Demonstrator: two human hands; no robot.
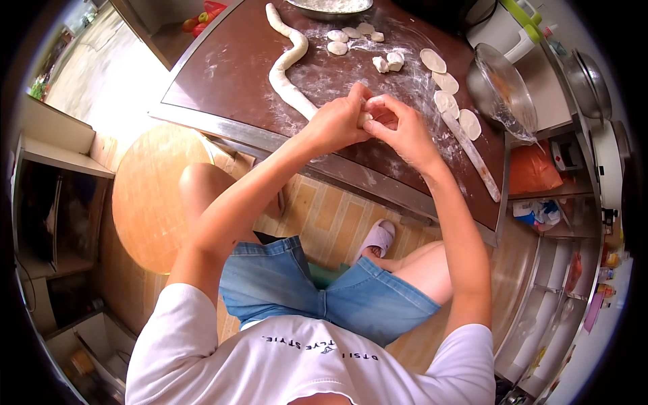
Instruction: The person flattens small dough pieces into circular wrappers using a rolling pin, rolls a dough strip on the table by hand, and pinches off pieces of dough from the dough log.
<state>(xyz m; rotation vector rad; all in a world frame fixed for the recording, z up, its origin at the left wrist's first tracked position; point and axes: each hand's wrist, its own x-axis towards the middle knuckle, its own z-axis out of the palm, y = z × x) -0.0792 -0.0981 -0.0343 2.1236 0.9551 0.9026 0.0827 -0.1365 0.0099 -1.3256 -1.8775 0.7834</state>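
Note:
A long rope of dough [287,67] winds across the floured brown table [229,74], its near end at my left hand [337,121]. My left hand is closed on a small piece of dough [365,119], mostly hidden by the fingers. Close against it, my right hand [399,127] pinches at the same piece with thumb and fingers. Beyond my hands lie torn dough lumps [389,63] and several small flattened pieces [337,48]. To the right, several thin dough rounds [445,82] form a row beside a floured rolling pin [472,158].
At the table's far edge stands a bowl of flour [331,5]. A metal bowl [503,88] with a plastic cover is at the right edge. A round wooden stool [158,196] stands left, near my knee. Shelves [553,270] line the right side.

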